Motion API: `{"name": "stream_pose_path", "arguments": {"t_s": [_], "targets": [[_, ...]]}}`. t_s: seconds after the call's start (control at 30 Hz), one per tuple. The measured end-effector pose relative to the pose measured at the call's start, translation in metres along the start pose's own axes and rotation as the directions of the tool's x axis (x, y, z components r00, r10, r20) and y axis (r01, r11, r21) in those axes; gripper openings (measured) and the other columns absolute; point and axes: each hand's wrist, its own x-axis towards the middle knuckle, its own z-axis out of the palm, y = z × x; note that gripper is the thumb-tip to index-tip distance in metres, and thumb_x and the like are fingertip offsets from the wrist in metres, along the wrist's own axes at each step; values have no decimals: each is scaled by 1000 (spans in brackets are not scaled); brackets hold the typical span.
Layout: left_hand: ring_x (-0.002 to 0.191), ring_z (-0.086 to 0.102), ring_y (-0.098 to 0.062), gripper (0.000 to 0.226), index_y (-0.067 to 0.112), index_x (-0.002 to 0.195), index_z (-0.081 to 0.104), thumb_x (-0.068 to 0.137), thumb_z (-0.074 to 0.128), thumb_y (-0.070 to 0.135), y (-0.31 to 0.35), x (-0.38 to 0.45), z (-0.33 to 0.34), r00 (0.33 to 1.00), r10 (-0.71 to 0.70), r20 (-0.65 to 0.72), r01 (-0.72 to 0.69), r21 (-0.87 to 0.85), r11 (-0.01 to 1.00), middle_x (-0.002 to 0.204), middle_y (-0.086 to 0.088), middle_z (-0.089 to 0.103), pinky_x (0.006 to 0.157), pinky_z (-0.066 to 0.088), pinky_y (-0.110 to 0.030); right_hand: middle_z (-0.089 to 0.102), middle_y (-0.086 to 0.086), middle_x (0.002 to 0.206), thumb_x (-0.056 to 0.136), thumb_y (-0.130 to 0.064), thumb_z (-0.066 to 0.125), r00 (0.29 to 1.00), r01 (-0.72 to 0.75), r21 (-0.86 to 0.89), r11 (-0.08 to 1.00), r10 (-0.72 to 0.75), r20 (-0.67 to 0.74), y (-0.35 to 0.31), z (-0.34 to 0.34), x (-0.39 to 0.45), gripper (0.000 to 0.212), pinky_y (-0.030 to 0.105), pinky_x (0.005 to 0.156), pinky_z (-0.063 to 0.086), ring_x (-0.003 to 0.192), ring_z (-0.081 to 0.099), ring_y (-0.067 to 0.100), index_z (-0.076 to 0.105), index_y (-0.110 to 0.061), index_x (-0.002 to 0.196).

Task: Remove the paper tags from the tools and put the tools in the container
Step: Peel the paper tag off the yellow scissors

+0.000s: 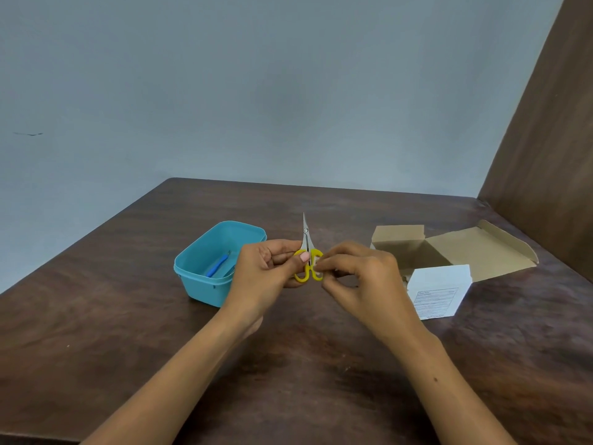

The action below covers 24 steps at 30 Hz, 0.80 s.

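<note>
Small scissors with yellow handles and shut steel blades point up and away, held above the table. My left hand grips the left handle loop, thumb across it. My right hand pinches something small and pale, seemingly a paper tag, at the right handle loop. A teal plastic container stands just left of my left hand. Inside it lies a blue-handled tool.
An open cardboard box with its flaps spread lies to the right. A white printed panel of it faces me. The dark wooden table meets a brown panel at the right. A grey wall is behind.
</note>
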Motion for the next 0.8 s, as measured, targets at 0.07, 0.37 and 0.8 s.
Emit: {"name": "stream_pose_path", "arguments": {"t_s": [0.07, 0.37, 0.8], "targets": [[71, 71, -8, 16, 9, 98, 72, 84, 65, 7, 0, 1, -1, 1000, 2, -1, -2, 2, 1000, 83, -4, 76, 62, 57, -20, 69, -2, 84, 74, -9, 65, 999, 9, -1, 1000, -9, 32, -2, 1, 0, 12, 24, 64, 54, 70, 64, 5, 76, -12, 80], [70, 70, -10, 13, 12, 94, 73, 85, 65, 6, -1, 0, 0, 1000, -6, 3, 6, -28, 1000, 76, -4, 76, 62, 57, -21, 69, 0, 85, 76, -7, 67, 999, 36, 18, 999, -36, -13, -7, 5, 0, 10, 21, 67, 53, 76, 64, 7, 76, -10, 81], [67, 69, -8, 14, 6, 96, 71, 84, 65, 4, -1, 2, 0, 1000, -8, -24, 6, -86, 996, 73, -2, 75, 57, 54, -17, 69, 0, 85, 71, -3, 67, 997, 73, -18, 997, -74, -9, -9, 4, 0, 12, 27, 67, 54, 76, 66, 13, 75, -9, 77]]}}
